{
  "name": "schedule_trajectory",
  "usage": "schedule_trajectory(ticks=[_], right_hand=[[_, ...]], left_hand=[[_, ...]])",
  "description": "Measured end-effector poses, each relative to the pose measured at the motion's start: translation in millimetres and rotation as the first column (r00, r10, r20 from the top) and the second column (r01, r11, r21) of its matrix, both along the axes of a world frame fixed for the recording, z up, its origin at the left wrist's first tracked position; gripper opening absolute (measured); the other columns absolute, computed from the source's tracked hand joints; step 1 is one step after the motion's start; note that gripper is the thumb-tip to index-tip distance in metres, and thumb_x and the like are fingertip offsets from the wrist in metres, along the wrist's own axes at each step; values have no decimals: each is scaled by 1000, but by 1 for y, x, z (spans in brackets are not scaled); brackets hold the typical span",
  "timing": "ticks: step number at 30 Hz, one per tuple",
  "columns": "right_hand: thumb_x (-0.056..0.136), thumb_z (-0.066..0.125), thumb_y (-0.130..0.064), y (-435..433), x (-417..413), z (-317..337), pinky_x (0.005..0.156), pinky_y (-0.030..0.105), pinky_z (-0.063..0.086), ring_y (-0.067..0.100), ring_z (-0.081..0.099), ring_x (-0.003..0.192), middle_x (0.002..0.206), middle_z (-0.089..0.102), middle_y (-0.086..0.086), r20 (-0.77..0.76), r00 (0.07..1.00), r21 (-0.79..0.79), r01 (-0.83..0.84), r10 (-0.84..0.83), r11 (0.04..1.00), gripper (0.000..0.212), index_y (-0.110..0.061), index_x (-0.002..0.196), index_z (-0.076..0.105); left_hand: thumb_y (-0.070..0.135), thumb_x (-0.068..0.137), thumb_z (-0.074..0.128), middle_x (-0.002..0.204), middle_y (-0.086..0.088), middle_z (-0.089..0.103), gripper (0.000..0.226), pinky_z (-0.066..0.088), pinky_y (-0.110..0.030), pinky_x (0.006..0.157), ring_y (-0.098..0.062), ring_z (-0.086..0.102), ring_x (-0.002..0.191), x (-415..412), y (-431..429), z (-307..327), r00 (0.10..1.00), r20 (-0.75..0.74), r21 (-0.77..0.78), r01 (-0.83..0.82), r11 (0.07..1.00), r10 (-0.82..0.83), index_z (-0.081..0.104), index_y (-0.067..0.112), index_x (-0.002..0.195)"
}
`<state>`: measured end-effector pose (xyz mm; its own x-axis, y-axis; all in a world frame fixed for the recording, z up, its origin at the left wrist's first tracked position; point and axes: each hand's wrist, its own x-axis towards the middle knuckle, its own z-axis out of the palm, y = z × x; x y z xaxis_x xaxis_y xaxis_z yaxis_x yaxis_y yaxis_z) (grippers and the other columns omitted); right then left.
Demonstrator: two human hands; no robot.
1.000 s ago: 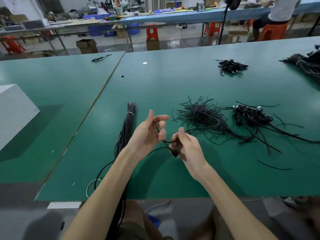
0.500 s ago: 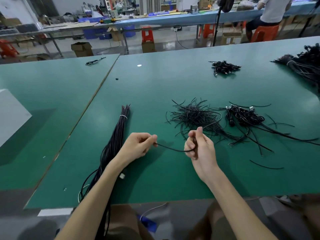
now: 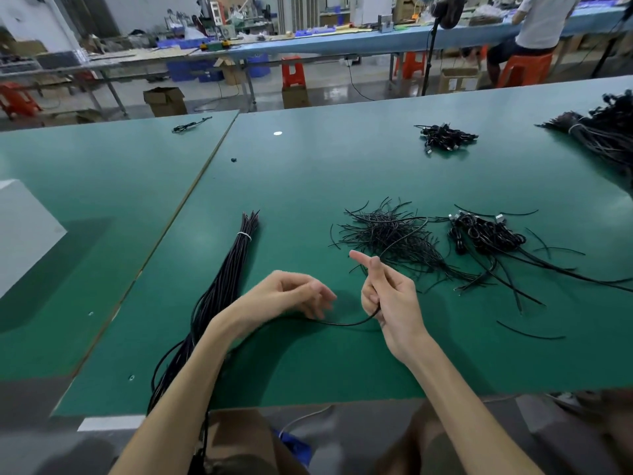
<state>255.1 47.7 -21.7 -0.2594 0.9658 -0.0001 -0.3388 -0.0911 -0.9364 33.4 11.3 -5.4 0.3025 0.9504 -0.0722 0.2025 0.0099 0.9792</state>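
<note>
While right hand [image 3: 390,296] pinches cable [image 3: 346,324], left hand [image 3: 287,293] grip unclear, blurred: slack cable may slip free, snag loose wire pile [image 3: 387,234] at 12 o'clock.

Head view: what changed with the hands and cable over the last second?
The left hand, open and raised a second ago, came down to the cable; whether it pinches it now is unclear. The right hand still grips it. The loose wire pile stayed put.
</note>
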Motion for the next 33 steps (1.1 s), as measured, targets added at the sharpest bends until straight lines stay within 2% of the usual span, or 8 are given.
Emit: schedule_trajectory(ticks=[4,8,13,17,20,26,30,33], right_hand=[[99,56,-48,1,2,1,45,19,26,8,41,52,62,42,-3,-97,995,-59,17,-22,998,36,-25,120,75],[99,56,-41,13,16,2,42,12,37,1,47,54,66,51,-6,-446,885,-283,0,-131,959,42,-13,126,70],[97,57,-39,21,30,-3,48,12,44,2,48,56,69,52,-5,-689,695,-338,-60,-204,939,35,-14,117,72],[97,56,-45,22,26,-3,46,14,37,4,41,55,67,45,-6,-646,735,-336,-28,-209,941,35,-19,110,75],[98,54,-48,21,24,-2,46,16,33,6,35,55,66,38,-6,-588,777,-354,2,-224,935,37,-20,108,76],[99,53,-49,15,21,-1,44,19,26,8,28,53,62,32,-5,-424,892,-282,34,-156,959,43,-14,113,74],[99,56,-46,6,13,-1,45,19,24,8,31,52,61,34,-4,-148,984,-124,79,-97,989,44,-10,116,73],[103,56,-39,1,3,-3,49,18,37,9,42,57,63,45,-7,110,987,-11,119,-117,993,33,-17,126,66]], left_hand=[[32,105,57,93,-11,75,31,56,-30,76,-24,67,77,13,4,10,981,-103,-64,157,985,-163,75,8,115],[39,104,59,70,-5,57,33,46,-25,62,-23,49,58,-4,7,9,975,-126,-54,179,982,-184,76,10,104],[38,95,72,71,5,50,38,40,-18,48,-6,39,48,-38,5,0,909,415,-85,5,996,31,72,7,115],[38,88,79,106,-2,69,57,49,-14,56,-2,55,63,-47,10,1,589,788,-121,-134,984,177,66,7,134],[42,94,70,134,-11,65,66,55,-18,80,-8,68,99,-38,11,-1,505,845,-102,-171,980,176,58,-3,140],[24,100,57,93,2,60,30,53,-19,72,-6,60,75,-1,29,-3,264,915,-237,-264,935,306,75,5,115],[20,104,55,102,-6,69,21,58,-35,93,-20,71,102,7,31,-12,215,897,-303,-335,892,386,67,12,88],[18,108,48,75,3,62,31,57,-24,68,-9,64,64,-3,29,-14,34,937,-332,-225,916,348,61,11,81]])
